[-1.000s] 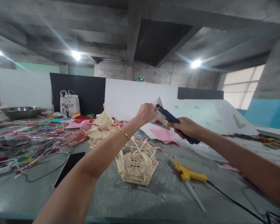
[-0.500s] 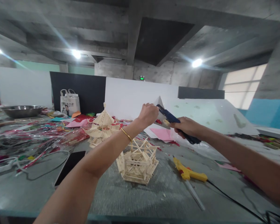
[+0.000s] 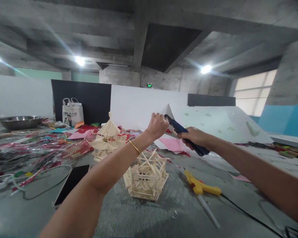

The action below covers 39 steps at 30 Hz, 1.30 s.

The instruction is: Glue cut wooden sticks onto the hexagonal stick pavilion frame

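Observation:
My right hand (image 3: 193, 136) grips a dark blue glue gun (image 3: 180, 128), raised above the table with its nozzle pointing left. My left hand (image 3: 157, 125) is closed in a pinch right at the nozzle; what it holds is too small to make out. A gold bangle circles my left wrist. Below the hands, a hexagonal frame of wooden sticks (image 3: 146, 177) stands on the grey table (image 3: 149, 215). A stick-built pagoda with a pointed roof (image 3: 108, 137) stands behind it to the left.
A yellow glue gun (image 3: 201, 186) with a black cord lies right of the frame. A dark phone (image 3: 71, 183) lies at the left, near cables and a litter of red and clear wrappers. A metal bowl (image 3: 20, 121), a tote bag (image 3: 73, 112) and white boards stand at the back.
Both hands stay together at the glue gun's nozzle, dropping slightly in view. The camera has shifted a little; nothing was let go.

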{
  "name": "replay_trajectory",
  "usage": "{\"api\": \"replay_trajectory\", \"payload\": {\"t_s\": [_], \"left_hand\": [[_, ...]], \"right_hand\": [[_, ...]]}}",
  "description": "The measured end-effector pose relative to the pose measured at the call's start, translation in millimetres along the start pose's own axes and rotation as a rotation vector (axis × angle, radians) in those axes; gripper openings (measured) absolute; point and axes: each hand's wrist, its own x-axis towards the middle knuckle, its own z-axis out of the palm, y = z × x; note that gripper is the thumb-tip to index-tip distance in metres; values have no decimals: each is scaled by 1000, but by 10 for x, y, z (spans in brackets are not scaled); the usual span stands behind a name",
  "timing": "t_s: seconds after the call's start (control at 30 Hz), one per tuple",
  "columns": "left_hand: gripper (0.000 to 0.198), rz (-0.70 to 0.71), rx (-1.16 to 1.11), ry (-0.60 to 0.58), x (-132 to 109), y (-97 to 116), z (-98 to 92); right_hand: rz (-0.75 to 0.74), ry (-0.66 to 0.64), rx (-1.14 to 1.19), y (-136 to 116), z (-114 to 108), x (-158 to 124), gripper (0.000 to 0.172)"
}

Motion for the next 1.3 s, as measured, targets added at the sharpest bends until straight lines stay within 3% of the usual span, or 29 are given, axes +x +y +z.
{"api": "replay_trajectory", "payload": {"t_s": [0.27, 0.67, 1.3], "left_hand": [[27, 39, 18, -7, -26, 12, 13], [29, -150, -320, -171, 137, -147, -37], [32, -139, -452, -148, 179, -158, -6]], "right_hand": [[33, 60, 35, 21, 81, 40, 25], [-7, 20, 44, 46, 104, -1, 26], [-62, 44, -31, 155, -36, 39, 27]]}}
